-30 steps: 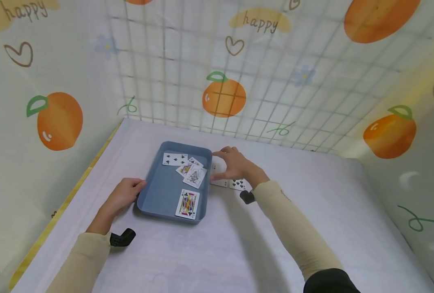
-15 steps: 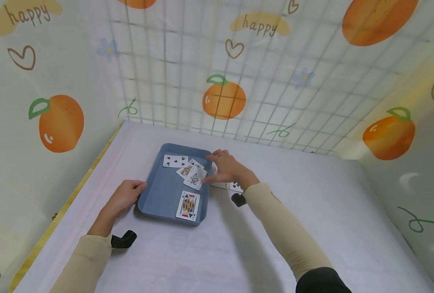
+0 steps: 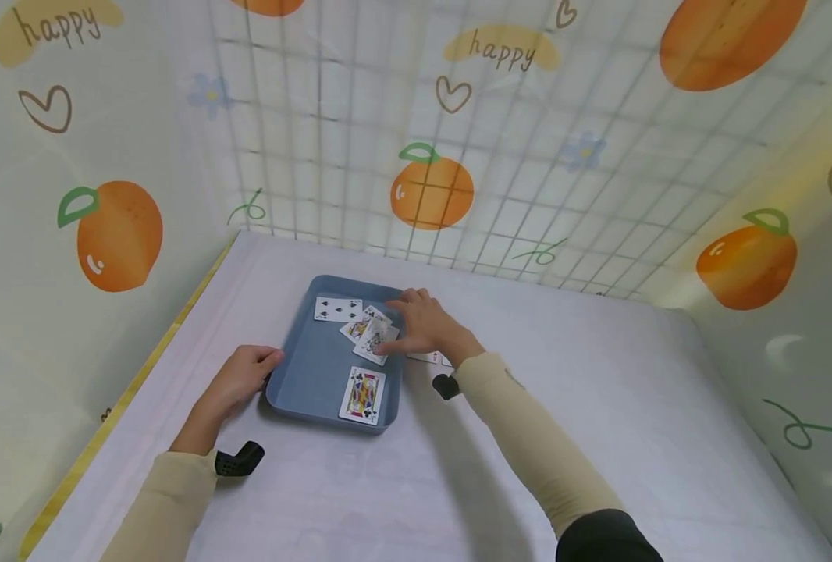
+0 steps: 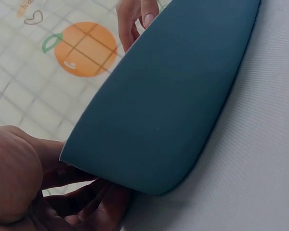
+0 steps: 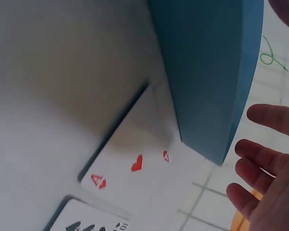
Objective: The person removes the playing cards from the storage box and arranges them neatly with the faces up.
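A blue-grey tray [image 3: 307, 375] lies on the table with playing cards in it: a spade card [image 3: 338, 309] at the back left, a jack-like club card [image 3: 363, 396] at the front right, and overlapping cards [image 3: 370, 341] between. My left hand [image 3: 238, 378] grips the tray's left wall; in the left wrist view its fingers [image 4: 111, 204] curl under the rim. Over the tray's right part, my right hand [image 3: 426, 326] spreads its thumb and fingers above the overlapping cards. Whether the thumb touches them, I cannot tell.
Outside the tray's right wall, an ace of hearts [image 5: 137, 163] lies on the table beside a black ten [image 5: 89, 219]. Patterned cloth [image 3: 360, 226] with oranges and a grid rises behind the table. A yellow strip [image 3: 135, 378] runs along the left edge.
My right hand has moved left from the cards beside the tray, across its right wall and over the cards inside. The left hand keeps its hold on the left wall.
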Motion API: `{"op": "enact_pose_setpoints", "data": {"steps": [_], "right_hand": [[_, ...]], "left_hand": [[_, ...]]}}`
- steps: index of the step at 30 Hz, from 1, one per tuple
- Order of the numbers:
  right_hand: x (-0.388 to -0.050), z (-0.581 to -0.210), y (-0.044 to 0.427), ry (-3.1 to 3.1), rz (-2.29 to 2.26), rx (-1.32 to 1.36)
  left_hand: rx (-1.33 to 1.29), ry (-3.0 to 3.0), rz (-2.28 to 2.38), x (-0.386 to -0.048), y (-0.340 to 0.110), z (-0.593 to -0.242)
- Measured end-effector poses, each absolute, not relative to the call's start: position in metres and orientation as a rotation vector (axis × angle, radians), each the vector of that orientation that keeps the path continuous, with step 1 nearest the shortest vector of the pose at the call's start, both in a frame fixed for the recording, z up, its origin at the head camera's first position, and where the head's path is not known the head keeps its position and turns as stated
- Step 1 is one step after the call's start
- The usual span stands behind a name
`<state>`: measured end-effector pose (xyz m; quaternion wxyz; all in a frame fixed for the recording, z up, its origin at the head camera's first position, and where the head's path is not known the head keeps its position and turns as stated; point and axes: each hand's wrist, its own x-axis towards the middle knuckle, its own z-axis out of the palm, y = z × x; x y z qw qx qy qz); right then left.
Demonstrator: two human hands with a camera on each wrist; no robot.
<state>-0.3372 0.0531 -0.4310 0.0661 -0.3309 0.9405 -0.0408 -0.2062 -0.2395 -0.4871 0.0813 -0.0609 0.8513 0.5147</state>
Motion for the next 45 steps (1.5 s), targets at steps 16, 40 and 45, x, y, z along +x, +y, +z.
{"op": "enact_pose_setpoints", "data": {"steps": [16,40,45], "right_hand": [[-0.339,-0.443,0.038,2.819,-0.082,-0.991],[-0.34,-0.457,0.024,2.855,0.077,-0.939],[-0.339,-0.457,0.023,2.857,0.087,-0.913]], "left_hand": [[-0.165,2.556,1.556,-0.206,-0.241,-0.489],[-0.164,2.563,1.567,-0.208,-0.242,-0.491],[-0.17,2.559,1.57,-0.207,-0.242,-0.491]]}}
